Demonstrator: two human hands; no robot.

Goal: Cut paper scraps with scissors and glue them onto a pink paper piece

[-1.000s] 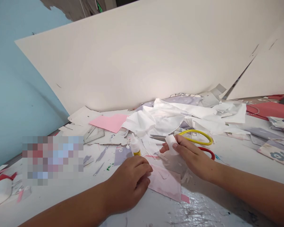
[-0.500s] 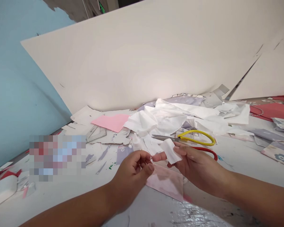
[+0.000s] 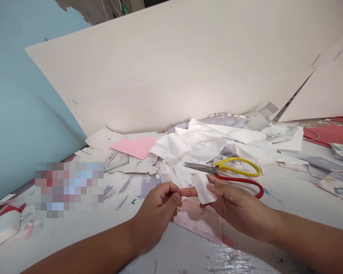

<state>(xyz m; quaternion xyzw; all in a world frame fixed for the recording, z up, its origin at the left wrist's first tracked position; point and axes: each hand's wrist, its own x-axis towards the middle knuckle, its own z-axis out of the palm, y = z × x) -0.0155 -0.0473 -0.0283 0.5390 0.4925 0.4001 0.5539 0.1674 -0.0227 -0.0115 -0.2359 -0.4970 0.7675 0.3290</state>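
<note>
A small folded piece of white cloth (image 3: 203, 188) is gripped between the thumb and fingers of my right hand (image 3: 231, 198), whose index finger stretches left. My left hand (image 3: 162, 205) is closed in a pinch at that fingertip; what it holds, if anything, is too small to make out. Below both hands a pale pink rectangular piece (image 3: 201, 220) lies flat on the table. Just behind my right hand rest scissors (image 3: 217, 169) with one yellow and one red handle, blades pointing left. A small white bottle (image 3: 165, 172) stands behind my left hand.
Crumpled white cloth (image 3: 200, 142) is heaped against the white board (image 3: 171, 68). A bright pink sheet (image 3: 135, 147) and a clear ruler (image 3: 117, 161) lie left of it. Red material (image 3: 328, 135) and patterned scraps (image 3: 338, 184) lie at the right. A blurred patch covers part of the left.
My left fingers have closed in on my right index fingertip. My right hand and the white cloth have shifted slightly left and down, uncovering more of the scissors' red handle.
</note>
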